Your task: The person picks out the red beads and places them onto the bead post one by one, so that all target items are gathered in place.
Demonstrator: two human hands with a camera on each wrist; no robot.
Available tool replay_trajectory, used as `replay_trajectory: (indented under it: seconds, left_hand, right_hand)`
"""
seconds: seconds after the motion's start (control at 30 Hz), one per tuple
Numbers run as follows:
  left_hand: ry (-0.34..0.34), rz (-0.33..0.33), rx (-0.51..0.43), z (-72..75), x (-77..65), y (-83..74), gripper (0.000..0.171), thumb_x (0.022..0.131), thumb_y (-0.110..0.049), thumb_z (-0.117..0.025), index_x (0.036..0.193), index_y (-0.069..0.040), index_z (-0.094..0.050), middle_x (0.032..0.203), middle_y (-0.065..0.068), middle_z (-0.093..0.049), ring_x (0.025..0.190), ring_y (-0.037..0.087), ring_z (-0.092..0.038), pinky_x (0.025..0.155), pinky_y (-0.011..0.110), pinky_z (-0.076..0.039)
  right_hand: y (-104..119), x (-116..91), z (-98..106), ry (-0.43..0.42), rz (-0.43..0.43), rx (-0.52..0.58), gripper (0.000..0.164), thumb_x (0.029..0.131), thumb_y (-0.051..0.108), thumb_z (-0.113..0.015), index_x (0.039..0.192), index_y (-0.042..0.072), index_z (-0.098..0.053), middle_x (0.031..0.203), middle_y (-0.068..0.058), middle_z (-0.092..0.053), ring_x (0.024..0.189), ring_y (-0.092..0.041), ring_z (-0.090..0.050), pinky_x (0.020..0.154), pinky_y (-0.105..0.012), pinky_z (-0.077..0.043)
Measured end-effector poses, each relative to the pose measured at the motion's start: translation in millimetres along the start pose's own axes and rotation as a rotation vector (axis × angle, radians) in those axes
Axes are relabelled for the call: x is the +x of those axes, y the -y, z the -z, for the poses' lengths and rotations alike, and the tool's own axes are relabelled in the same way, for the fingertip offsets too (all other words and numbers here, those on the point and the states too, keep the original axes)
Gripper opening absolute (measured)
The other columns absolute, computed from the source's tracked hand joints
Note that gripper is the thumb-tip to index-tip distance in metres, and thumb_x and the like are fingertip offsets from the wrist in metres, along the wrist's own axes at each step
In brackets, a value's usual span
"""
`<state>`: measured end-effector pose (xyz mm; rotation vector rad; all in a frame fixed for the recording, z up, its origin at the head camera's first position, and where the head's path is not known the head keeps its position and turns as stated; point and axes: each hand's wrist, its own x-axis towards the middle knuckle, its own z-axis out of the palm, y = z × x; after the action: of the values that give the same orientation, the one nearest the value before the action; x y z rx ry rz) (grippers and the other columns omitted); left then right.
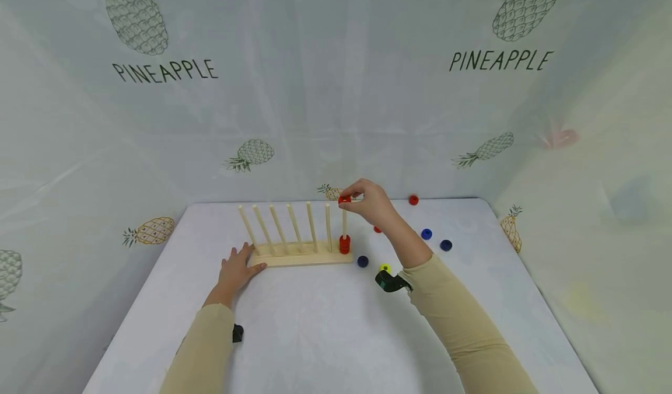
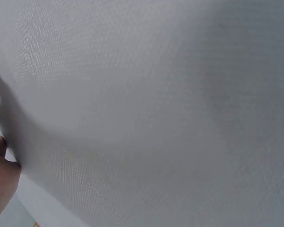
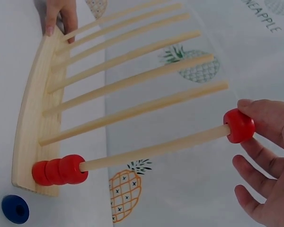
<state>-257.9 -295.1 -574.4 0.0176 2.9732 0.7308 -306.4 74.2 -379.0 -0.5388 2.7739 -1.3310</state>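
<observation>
A wooden peg rack point(image 1: 304, 258) with a row of upright pegs stands on the table. At its left end my left hand point(image 1: 234, 271) holds the base, thumb at the front and index finger behind; the left wrist view catches only part of this hand. My right hand point(image 1: 370, 204) pinches a red bead point(image 3: 239, 126) between thumb and fingers at the top of the rightmost peg point(image 3: 156, 147). The peg's tip meets the bead's hole. Several red beads point(image 3: 61, 170) are stacked at the bottom of that same peg. The other pegs carry no beads.
Right of the rack lie a dark blue bead point(image 1: 363, 261) and a yellow bead point(image 1: 385, 268). Farther right are a blue bead point(image 1: 426, 234), another dark bead point(image 1: 446, 245) and a red bead point(image 1: 413, 199) near the back edge. A pineapple-print sheet point(image 1: 336, 90) hangs behind.
</observation>
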Motion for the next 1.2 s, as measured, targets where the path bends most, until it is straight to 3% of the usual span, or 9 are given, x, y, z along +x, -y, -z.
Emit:
replay_trajectory:
  seconds: [0.2,0.5,1.07,1.2]
  left_hand:
    - [0.010,-0.015,-0.008,4.2,11.4,5.1,0.081,0.090,-0.045,-0.066,0.147,0.002,-0.033,0.154,0.030,-0.018,0.138,0.057,-0.008,0.106,0.074,-0.004]
    - [0.002,0.003,-0.018,4.3,10.5,-1.6,0.079,0.091,-0.042,-0.067,0.147,0.002,-0.033,0.154,0.031,-0.018,0.138,0.058,-0.008,0.106,0.074,-0.004]
    - [-0.014,0.000,-0.006,4.6,5.5,-6.1,0.078,0.092,-0.040,-0.066,0.147,0.004,-0.033,0.153,0.032,-0.020,0.137,0.058,-0.009,0.105,0.074,-0.005]
    - [-0.024,-0.016,-0.033,4.7,3.2,-5.0,0.082,0.090,-0.048,-0.065,0.147,0.002,-0.034,0.153,0.031,-0.020,0.138,0.058,-0.009,0.106,0.074,-0.004]
  right_hand:
    - [-0.6,7.1,-2.8,-0.010,-0.009,0.003,0.024,0.086,0.021,-0.077,0.107,0.011,-0.075,0.110,-0.003,-0.061,0.112,-0.034,-0.054,0.084,-0.043,-0.050]
    - [-3.7,11.7,-1.1,-0.001,0.000,-0.015,0.021,0.086,0.021,-0.077,0.104,0.012,-0.075,0.108,-0.002,-0.061,0.103,-0.024,-0.055,0.082,-0.040,-0.051]
    - [-7.5,12.3,-3.1,0.021,0.009,-0.057,0.021,0.086,0.020,-0.076,0.106,0.012,-0.076,0.108,-0.003,-0.061,0.103,-0.024,-0.054,0.083,-0.039,-0.051]
    - [-7.2,10.9,-4.1,0.020,0.002,-0.061,0.022,0.086,0.020,-0.077,0.107,0.012,-0.075,0.109,-0.003,-0.062,0.103,-0.024,-0.054,0.082,-0.038,-0.052]
